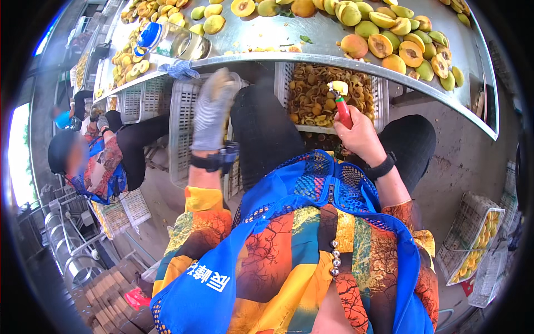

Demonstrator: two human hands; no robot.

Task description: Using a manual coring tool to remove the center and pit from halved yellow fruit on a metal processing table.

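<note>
My right hand (361,136) is wrapped around the red handle of a small pitting tool (343,113). A pale yellow piece of fruit (339,87) sits at the tool's metal tip, above the crate of scraps. My left hand (214,111), in a grey striped glove, is over a white plastic crate (179,131) beside my left knee. Motion blurs its fingers, so neither their pose nor anything in them can be made out. Ahead, halved yellow peaches (411,54) lie heaped on the metal table (267,57).
Under the table edge stands a white crate (381,106) full of brown-yellow fruit scraps. A clear jar with a blue lid (186,44) and a blue glove (179,69) lie at the table's left. A co-worker (97,167) sits to the left. Another fruit crate (459,228) is at right.
</note>
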